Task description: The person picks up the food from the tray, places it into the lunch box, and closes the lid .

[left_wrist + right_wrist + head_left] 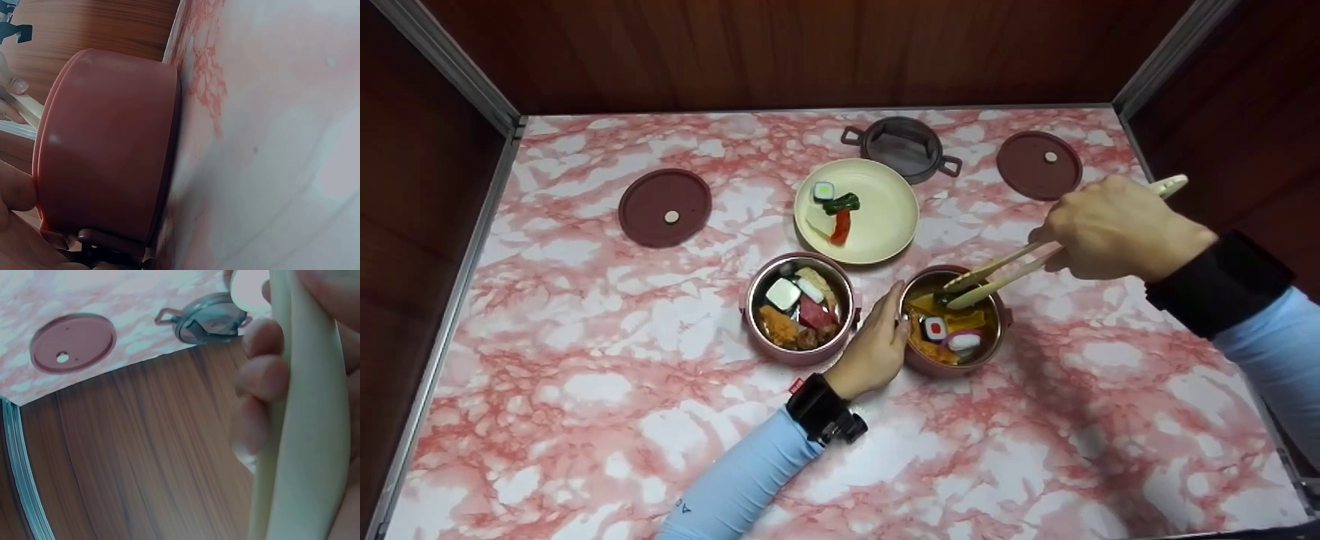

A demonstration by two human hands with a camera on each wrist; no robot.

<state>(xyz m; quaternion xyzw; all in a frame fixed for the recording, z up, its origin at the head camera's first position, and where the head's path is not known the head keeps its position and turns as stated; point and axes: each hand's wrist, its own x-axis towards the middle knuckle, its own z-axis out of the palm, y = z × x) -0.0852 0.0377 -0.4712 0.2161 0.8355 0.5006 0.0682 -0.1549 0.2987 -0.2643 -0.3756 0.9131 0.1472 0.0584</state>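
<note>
My right hand (1117,225) grips pale cream tongs (1005,289), its fingers curled round them in the right wrist view. The tongs' two tips reach down into the right pink pot (952,367), around a small dark piece (942,298) by the far wall. In that pot lie a sushi roll (934,328) with a red centre, a white piece ringed in purple (963,342) and orange-yellow food. My left hand (874,352) rests its extended fingers against the pot's left side. In the left wrist view its thumb (17,188) is at the rim, beside the reddish pot wall (107,146).
Left of my left hand stands another pink pot (802,358) of toy food. Behind, a cream plate (885,214) holds a sushi roll (823,192), a green piece (844,202) and a red piece (840,227). A dark lidded pan (901,150) and two maroon lids (660,199) lie farther back.
</note>
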